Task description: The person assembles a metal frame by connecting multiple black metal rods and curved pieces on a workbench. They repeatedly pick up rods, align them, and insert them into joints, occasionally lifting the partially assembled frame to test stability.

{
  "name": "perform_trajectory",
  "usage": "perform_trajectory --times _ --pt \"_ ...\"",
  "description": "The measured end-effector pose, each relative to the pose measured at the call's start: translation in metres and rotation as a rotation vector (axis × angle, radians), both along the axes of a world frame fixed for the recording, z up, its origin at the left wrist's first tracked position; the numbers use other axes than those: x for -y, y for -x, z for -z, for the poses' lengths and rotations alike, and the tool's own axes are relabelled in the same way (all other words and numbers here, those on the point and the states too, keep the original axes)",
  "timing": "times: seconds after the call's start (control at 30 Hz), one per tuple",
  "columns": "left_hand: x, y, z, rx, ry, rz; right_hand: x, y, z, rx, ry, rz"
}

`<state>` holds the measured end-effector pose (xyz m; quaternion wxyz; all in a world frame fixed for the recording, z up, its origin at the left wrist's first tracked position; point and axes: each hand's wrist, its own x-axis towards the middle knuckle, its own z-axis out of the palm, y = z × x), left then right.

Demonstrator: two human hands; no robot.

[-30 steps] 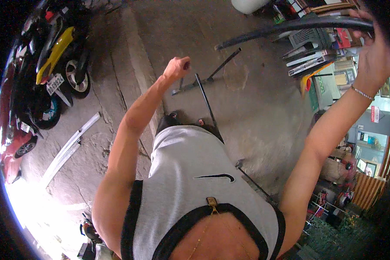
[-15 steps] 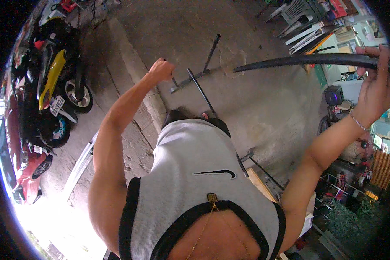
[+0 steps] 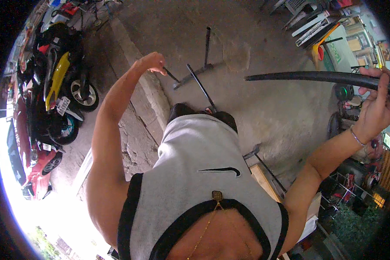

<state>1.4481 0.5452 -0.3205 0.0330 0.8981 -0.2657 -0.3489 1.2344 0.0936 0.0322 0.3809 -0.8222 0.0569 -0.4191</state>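
My right hand is raised at the far right, its fingers around a long black bar. The bar looks curved and reaches left across the view, its narrow end over the floor; its other end runs out at the right edge. My left hand is held out ahead with its fingers curled in; whatever they hold, if anything, is hidden. Just beyond its fingertips shows a short upright of a black metal frame on the floor. Whether the hand touches that upright I cannot tell. A black rod slants toward my feet.
Motorcycles, one with a yellow panel, stand at the left, beside a red car. A wooden board and another black metal frame lie right of my body. Grey plastic chairs and a speaker are at the right.
My right hand has moved slightly down with the black bar, which now lies more level. My left hand has shifted a little left and up, uncovering more of the frame's short upright.
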Motion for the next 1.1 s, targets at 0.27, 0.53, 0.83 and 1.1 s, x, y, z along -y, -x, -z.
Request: perform_trajectory --times 0.27,0.53,0.83,1.1 --pt "0.009 -0.004 -0.001 0.014 -0.027 0.066 0.025 0.02 0.01 -0.01 -0.064 0.026" --pt "-0.01 -0.003 0.038 0.159 -0.263 0.396 0.03 0.035 0.018 -0.015 -0.096 -0.057" --pt "-0.016 0.003 0.024 0.147 0.013 0.214 0.012 0.043 0.02 -0.033 -0.235 -0.13" --pt "-0.009 -0.008 0.022 0.032 -0.043 0.436 -0.025 0.041 0.022 -0.018 -0.308 -0.087"
